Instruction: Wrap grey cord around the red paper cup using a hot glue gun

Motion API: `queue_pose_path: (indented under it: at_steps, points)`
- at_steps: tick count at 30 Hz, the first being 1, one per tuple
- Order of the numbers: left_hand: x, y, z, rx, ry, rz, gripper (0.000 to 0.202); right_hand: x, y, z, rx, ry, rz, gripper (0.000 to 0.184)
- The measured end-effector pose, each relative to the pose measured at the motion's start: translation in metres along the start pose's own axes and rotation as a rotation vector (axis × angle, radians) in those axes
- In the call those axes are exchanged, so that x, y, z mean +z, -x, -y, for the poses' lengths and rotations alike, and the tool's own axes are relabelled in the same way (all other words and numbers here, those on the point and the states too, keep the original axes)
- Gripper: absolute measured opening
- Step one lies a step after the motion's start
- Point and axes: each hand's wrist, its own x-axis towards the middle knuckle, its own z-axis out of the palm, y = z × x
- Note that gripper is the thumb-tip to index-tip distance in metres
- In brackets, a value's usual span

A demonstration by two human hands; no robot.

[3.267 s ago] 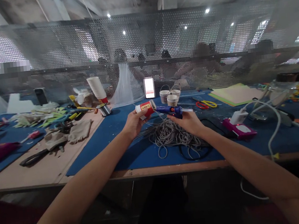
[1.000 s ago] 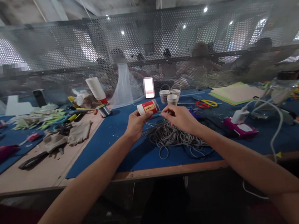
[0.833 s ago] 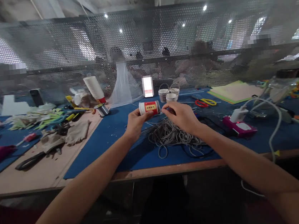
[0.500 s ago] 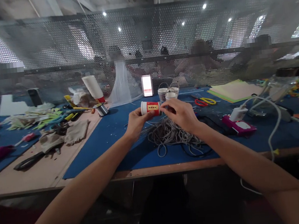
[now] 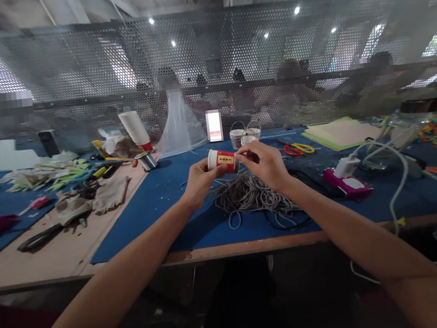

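Observation:
My left hand (image 5: 200,181) is wrapped around a red and white paper cup (image 5: 224,160), which lies on its side in the air with its right end tipped slightly down. At that end, the fingertips of my right hand (image 5: 263,164) are pinched together close to the cup's edge; whatever is between them is too small to make out. Below both hands a tangled heap of grey cord (image 5: 246,197) rests on the blue mat (image 5: 138,220). Just behind the right hand stand two small white cups with looped handles (image 5: 238,137).
A stack of paper cups (image 5: 134,129) leans beside a metal tin (image 5: 148,161) at back left. Gloves (image 5: 110,193) and tools lie left. To the right are scissors (image 5: 292,149), paper sheets (image 5: 343,133), a magenta power strip (image 5: 347,183) and a white cable (image 5: 399,191). A phone (image 5: 214,126) stands behind.
The cup's right end has tipped a little downward in my left hand. My right fingertips stay pinched at that end, with only a slight shift.

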Motion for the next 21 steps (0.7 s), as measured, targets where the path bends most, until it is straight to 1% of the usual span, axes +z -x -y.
queue_pose_path:
  at_steps: [8, 14, 21]
  points:
    - [-0.0001, -0.0002, -0.001, 0.004, -0.011, 0.008, 0.031, -0.0012, -0.0005, 0.0016, 0.017, -0.009, -0.005, 0.012]
    - [0.0, 0.0002, -0.0002, 0.007, -0.017, 0.018, 0.034, -0.0008, -0.0008, -0.0009, 0.02, -0.002, -0.002, 0.014]
    - [0.0007, 0.0012, -0.0018, 0.003, -0.022, 0.022, 0.035, -0.0001, -0.0012, -0.0022, 0.014, -0.003, -0.009, 0.012]
